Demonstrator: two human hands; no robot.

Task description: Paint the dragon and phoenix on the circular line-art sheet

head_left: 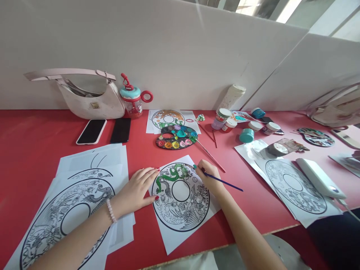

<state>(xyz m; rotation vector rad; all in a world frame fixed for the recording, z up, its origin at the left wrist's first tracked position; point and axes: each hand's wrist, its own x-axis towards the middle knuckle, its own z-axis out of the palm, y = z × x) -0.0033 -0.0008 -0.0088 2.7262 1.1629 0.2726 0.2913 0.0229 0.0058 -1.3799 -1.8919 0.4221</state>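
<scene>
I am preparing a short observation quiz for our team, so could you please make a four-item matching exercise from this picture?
Column 1
1. dark blue brush
2. cup with the red handle
3. left hand
4. white-edged phone

Column 2
A. topped with a light blue lid
B. lying beside the black phone
C. resting on the sheet with the green dragon
D. held in the right hand

Right pairs: 1-D, 2-A, 3-C, 4-B
</scene>
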